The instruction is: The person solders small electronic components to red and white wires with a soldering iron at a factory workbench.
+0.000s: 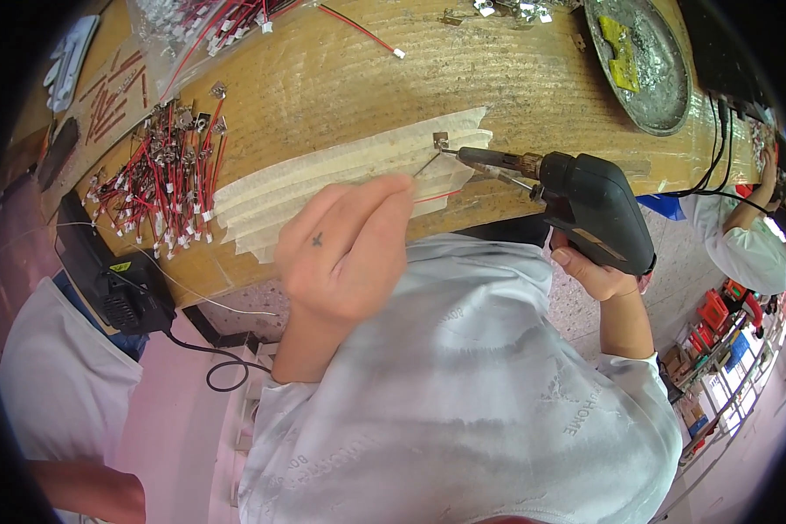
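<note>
My left hand (pixel 345 249) is closed, pinching a thin red-and-black wire (pixel 437 196) over strips of masking tape on the bench. The wire's dark strand reaches up to a small metal contact plate (pixel 440 140) lying at the right end of the tape (pixel 262 196). My right hand (pixel 589 271) is wrapped round the grip of a black soldering gun (pixel 598 210). Its tip points left and meets the lower edge of the plate, or comes very close to it. My fingertips partly hide the wire.
A heap of finished-looking red-and-black leads (pixel 162 170) lies left on the wooden bench (pixel 349 79). A bag of leads (pixel 223 26) is behind it. Far right sits a metal dish (pixel 664 96) with a yellow sponge. A black power box (pixel 118 279) stands at the left edge; people sit on both sides.
</note>
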### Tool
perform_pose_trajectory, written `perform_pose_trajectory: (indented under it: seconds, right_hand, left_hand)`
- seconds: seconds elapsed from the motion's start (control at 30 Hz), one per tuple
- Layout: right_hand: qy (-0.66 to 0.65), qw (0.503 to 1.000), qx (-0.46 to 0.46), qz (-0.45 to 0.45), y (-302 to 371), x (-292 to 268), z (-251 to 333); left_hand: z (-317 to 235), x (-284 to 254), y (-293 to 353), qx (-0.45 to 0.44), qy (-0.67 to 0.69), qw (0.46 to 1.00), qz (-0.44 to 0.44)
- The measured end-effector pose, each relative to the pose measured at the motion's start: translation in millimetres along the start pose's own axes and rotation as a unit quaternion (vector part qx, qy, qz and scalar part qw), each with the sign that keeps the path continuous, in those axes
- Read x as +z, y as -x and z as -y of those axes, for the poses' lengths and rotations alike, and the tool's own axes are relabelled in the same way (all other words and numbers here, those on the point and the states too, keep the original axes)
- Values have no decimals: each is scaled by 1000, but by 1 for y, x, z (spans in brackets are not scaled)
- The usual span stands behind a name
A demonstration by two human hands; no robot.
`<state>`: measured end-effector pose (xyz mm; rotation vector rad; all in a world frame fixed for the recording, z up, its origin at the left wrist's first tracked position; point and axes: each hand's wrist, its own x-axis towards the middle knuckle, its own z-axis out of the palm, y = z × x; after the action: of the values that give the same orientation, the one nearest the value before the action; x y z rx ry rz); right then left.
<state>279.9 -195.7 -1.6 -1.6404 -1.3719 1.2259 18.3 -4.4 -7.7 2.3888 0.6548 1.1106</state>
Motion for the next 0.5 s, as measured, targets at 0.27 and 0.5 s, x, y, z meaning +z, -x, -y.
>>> perform_pose_trajectory:
  seconds: [0.27,0.5]
  right_hand:
    - [-15,998,-61,-32,-1,6,-11]
    - [-262,959,64,-90,5,12,6]
  left_hand:
    - [-2,2,1,-6,-3,1000,-8]
    - [-11,-12,-9,-21,-40,999,22]
